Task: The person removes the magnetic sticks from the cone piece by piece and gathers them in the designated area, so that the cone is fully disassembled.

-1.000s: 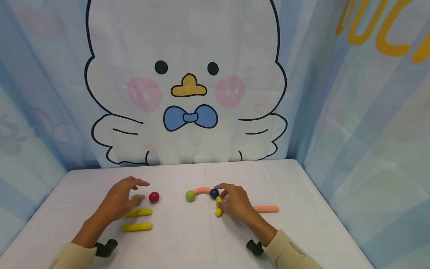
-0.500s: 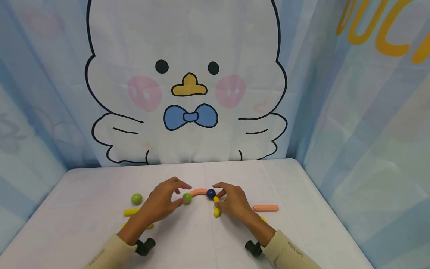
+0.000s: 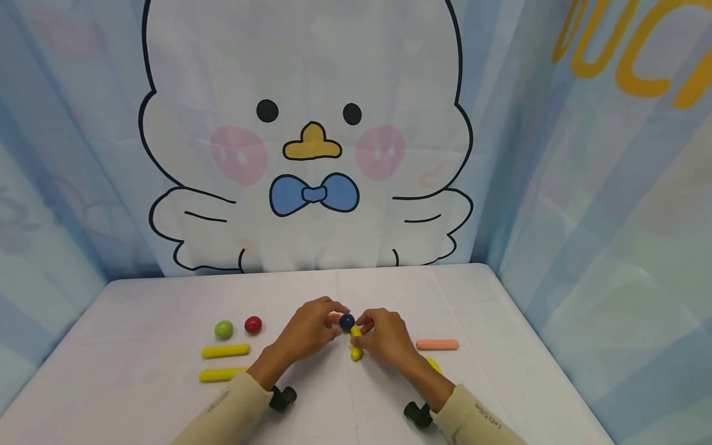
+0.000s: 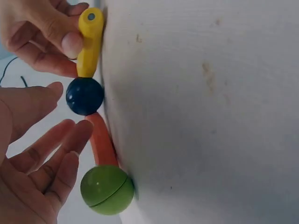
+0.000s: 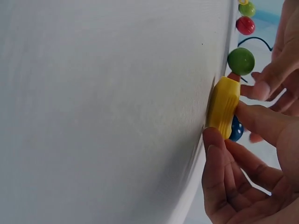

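Note:
My right hand point(image 3: 386, 337) pinches a short yellow stick point(image 5: 223, 108) between thumb and fingers, low over the table. A small metal dot shows on its end in the left wrist view. The stick's other end meets a dark blue ball point(image 4: 85, 96). From that ball a curved orange stick point(image 4: 103, 142) runs to a green ball point(image 4: 107, 190), so the pieces form a chain. My left hand point(image 3: 308, 327) reaches round the blue ball with thumb and fingers spread apart. In the head view it hides the chain's green ball and most of the orange stick.
On the left of the white table point(image 3: 139, 346) lie another green ball point(image 3: 224, 329), a red ball point(image 3: 253, 325) and two straight yellow sticks point(image 3: 225, 351). To the right is a straight orange stick point(image 3: 437, 345), and a yellow piece point(image 3: 433, 365) is partly behind the right forearm.
My left hand has moved right, from the loose green ball past the chain's green ball to the blue ball. My right hand stays at the yellow stick; the chain has shifted slightly left.

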The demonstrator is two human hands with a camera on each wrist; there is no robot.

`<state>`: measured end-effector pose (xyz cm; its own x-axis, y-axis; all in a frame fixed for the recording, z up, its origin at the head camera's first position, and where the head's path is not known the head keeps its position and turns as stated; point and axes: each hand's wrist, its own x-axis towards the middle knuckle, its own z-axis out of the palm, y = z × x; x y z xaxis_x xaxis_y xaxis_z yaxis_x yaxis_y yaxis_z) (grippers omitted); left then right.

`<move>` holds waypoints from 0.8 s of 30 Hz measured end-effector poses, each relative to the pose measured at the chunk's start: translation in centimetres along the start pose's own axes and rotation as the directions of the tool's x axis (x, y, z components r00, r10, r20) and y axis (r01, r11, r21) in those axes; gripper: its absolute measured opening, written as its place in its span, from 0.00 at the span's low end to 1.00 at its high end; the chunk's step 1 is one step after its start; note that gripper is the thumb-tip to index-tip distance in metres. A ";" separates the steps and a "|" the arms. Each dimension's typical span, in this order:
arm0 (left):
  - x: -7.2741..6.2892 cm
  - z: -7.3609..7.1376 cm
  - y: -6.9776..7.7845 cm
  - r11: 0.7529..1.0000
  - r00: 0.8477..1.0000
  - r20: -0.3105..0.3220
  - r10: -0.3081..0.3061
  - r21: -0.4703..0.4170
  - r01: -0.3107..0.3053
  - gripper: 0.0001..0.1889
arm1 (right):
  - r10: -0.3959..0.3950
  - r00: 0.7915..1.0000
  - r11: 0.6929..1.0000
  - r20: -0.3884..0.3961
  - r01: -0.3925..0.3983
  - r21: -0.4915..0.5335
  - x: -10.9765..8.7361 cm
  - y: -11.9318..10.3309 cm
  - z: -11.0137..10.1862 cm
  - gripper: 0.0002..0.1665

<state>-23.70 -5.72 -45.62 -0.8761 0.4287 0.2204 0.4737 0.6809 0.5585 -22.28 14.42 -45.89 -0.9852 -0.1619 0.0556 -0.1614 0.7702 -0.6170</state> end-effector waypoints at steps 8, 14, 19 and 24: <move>0.6 1.0 -0.3 0.997 1.000 -0.007 0.029 0.065 -0.028 0.21 | 0.023 1.000 1.000 0.019 -0.023 -0.010 -0.1 -0.5 0.1 0.18; 0.8 1.2 -0.4 0.996 1.000 -0.001 0.016 0.086 -0.015 0.19 | 0.043 0.998 0.999 0.043 -0.043 -0.013 -0.3 -0.8 0.2 0.18; 0.8 1.2 -0.4 0.997 1.000 0.012 0.009 0.081 -0.010 0.16 | 0.029 0.999 0.999 0.045 -0.028 -0.019 -0.5 -0.9 0.3 0.18; 0.8 1.1 -0.4 0.998 0.999 0.035 0.018 0.063 -0.020 0.16 | 0.022 0.998 0.999 0.054 -0.020 -0.032 -0.6 -0.9 0.1 0.16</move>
<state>-24.52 -4.97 -46.52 -0.8640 0.4611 0.2024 0.4957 0.7081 0.5029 -21.55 13.73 -45.42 -0.9840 -0.1783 -0.0003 -0.1434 0.7929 -0.5923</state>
